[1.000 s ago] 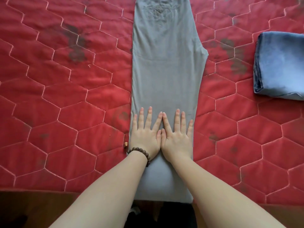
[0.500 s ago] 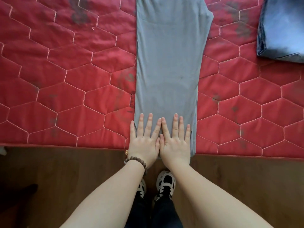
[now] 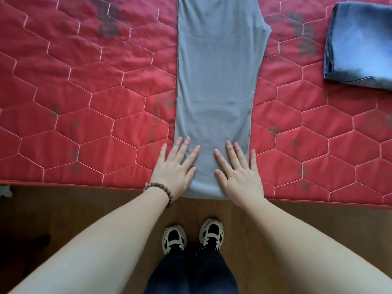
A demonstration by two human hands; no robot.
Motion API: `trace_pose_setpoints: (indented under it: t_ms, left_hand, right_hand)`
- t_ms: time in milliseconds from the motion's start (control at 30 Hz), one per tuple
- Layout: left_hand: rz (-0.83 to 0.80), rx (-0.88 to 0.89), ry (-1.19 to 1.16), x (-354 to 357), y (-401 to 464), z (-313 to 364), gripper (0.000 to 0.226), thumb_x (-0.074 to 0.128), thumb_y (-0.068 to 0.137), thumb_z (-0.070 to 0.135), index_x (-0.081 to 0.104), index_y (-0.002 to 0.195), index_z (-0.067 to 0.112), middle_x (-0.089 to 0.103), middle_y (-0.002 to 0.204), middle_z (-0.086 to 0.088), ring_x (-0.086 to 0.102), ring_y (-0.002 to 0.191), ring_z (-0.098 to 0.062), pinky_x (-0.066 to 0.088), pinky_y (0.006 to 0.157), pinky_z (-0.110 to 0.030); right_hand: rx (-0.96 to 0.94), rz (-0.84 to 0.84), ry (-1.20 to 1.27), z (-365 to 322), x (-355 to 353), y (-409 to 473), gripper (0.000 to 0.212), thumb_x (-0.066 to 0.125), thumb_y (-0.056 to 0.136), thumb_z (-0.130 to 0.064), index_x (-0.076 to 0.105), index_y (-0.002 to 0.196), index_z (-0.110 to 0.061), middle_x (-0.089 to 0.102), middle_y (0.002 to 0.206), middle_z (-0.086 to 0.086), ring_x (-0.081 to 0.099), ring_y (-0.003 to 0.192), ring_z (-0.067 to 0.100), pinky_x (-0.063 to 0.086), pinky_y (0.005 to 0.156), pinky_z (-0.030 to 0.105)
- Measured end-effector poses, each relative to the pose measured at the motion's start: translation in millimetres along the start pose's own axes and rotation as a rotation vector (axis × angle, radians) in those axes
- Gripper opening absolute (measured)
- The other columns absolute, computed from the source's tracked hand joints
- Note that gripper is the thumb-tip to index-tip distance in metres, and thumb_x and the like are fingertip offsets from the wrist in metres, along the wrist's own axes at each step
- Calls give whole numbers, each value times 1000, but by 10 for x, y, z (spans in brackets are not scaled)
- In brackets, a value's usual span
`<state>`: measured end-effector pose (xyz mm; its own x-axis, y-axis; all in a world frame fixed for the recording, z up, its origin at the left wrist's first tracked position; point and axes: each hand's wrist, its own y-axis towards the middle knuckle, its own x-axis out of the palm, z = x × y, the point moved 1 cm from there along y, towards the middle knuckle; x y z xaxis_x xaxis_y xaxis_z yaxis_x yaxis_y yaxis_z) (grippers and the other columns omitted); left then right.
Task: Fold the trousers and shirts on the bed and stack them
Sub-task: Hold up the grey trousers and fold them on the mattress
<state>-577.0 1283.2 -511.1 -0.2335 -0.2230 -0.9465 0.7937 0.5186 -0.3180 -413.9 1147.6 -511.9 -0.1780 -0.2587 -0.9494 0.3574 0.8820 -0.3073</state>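
Beside the flat grey trousers, folded jeans lie well apart.

Left hand and right hand flat, fingers spread.

text: none legible | labels: none | brands: none | numbers: none

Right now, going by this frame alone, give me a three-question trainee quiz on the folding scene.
1. True or false: both hands lie flat with straight fingers on the grey trousers.
2. Which wrist wears the bead bracelet? A left, B right.
3. Fill in: the folded blue jeans lie on the person's ____ side of the red quilt.

Key: 1 true: left hand, right hand. 2 A. 3 right.
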Motion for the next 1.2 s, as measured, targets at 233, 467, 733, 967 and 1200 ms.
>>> trace_pose_setpoints:
  t_ms: [233,467,733,967,1200]
  left_hand:
    - [7,-185,-55,14,-179,-212,72,0,92,54,-8,150,12,-5,160,-6,-4,148,-18,1,121,-43]
    - [112,-19,-100,-145,460,142,67,15,96,44,-3,151,11,-5,160,-6,-7,148,-20,-3,120,-46]
    - [121,-194,-109,-85,753,-74,69,23,97,50,-2,153,18,-6,161,-7,-7,149,-22,-3,120,-42]
    - [234,-382,-103,-372,1039,-370,71,29,97,39,3,152,3,-1,161,-14,-2,149,-24,-3,119,-45]
    - [146,37,-20,-267,1396,-20,64,23,99,40,1,153,15,-1,162,-4,-5,149,-19,-4,120,-42]
  right_hand:
    - [366,62,164,59,35,-158,57,29,102,-37,1,151,-28,1,161,0,-6,147,16,-1,118,55]
    - [8,153,98,-253,-206,474,60,39,98,-27,19,152,-10,12,161,5,4,149,23,-8,117,52]
    - [248,118,92,42,-70,721,58,20,100,-45,5,153,-29,0,162,-8,-4,149,12,-13,116,51]
    - [388,242,76,426,-382,895,57,31,101,-29,16,153,-10,5,162,4,-1,149,23,-9,115,54]
    - [6,116,94,17,-337,1466,58,28,102,-33,7,154,-18,2,162,-1,-3,149,15,-8,119,41]
